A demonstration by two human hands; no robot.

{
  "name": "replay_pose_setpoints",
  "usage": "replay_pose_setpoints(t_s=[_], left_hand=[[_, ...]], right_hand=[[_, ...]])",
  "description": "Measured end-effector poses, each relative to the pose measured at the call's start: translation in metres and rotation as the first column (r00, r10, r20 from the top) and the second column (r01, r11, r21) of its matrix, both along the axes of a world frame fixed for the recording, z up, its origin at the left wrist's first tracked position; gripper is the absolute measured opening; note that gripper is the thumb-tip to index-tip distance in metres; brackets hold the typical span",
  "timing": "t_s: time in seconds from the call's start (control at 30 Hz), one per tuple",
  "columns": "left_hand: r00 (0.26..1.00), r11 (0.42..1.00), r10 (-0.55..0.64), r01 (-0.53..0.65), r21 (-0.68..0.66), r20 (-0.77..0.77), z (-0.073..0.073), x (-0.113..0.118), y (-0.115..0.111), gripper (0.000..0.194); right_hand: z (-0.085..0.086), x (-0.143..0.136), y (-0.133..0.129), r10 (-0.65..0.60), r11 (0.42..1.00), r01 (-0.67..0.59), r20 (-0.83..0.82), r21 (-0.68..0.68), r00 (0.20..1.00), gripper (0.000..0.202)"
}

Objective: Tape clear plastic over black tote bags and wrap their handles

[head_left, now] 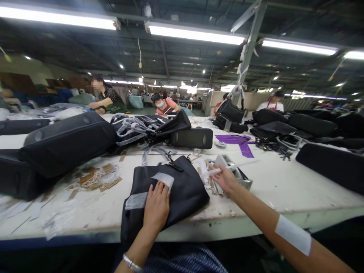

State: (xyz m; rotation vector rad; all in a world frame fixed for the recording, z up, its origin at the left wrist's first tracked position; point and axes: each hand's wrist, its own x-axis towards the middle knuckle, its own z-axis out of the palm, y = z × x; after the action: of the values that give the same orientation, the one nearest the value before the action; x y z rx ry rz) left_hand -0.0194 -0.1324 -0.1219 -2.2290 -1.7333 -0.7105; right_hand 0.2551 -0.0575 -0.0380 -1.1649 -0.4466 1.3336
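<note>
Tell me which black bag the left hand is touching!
The black leather-like handbag at front centre: the person's left hand rests on it, not on the other black bags.

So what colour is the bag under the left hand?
The bag looks black, maybe very dark navy; it shows in the head view, the only one here.

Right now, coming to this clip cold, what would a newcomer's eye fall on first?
Probably the black bag, front and centre on the white table, with the left hand and two pale patches on it. Next, likely the bright purple strips on the tabletop beyond the right hand, which holds a thin white strip. Overhead, long lit tubes cross the room.
</note>
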Motion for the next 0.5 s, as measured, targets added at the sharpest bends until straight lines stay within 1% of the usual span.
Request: replay_pose_setpoints(t_s=[0.1,0.17,0.23,0.3,0.37,0.4,0.43,0.5], left_hand=[[1.000,1.000,-0.007,0.007,0.008,0.002,0.000,-0.001,0.000,0.035],[1.000,1.000,-0.008,0.008,0.011,0.009,0.000,-0.001,0.000,0.036],[1.000,1.000,-0.008,0.008,0.013,0.023,0.000,-0.001,0.000,0.035],[0.999,1.000,-0.007,0.006,0.017,0.050,0.000,0.000,0.000,0.035],[0.995,1.000,0.000,-0.002,0.016,0.097,0.000,0.000,0.000,0.035],[0.992,1.000,0.005,-0.007,0.012,0.126,0.000,0.001,0.000,0.035],[0.987,1.000,0.010,-0.011,0.003,0.161,0.001,0.001,0.001,0.035],[0.967,1.000,0.022,-0.016,-0.025,0.254,0.003,0.000,0.001,0.036]], right_hand=[[0.020,0.003,0.003,-0.020,0.996,0.021,-0.012,0.088,1.000,0.017],[0.033,0.001,0.003,0.002,0.981,-0.003,0.007,0.194,1.000,0.019],[0.042,-0.005,0.000,0.061,0.942,-0.081,0.073,0.325,0.995,0.024],[0.046,-0.019,-0.004,0.151,0.878,-0.215,0.179,0.428,0.972,0.031],[0.043,-0.041,-0.008,0.245,0.807,-0.362,0.295,0.466,0.924,0.042],[0.038,-0.055,-0.010,0.277,0.772,-0.430,0.360,0.469,0.891,0.048],[0.032,-0.070,-0.012,0.292,0.740,-0.488,0.433,0.463,0.853,0.051],[0.012,-0.100,-0.014,0.257,0.704,-0.572,0.600,0.422,0.758,0.054]])
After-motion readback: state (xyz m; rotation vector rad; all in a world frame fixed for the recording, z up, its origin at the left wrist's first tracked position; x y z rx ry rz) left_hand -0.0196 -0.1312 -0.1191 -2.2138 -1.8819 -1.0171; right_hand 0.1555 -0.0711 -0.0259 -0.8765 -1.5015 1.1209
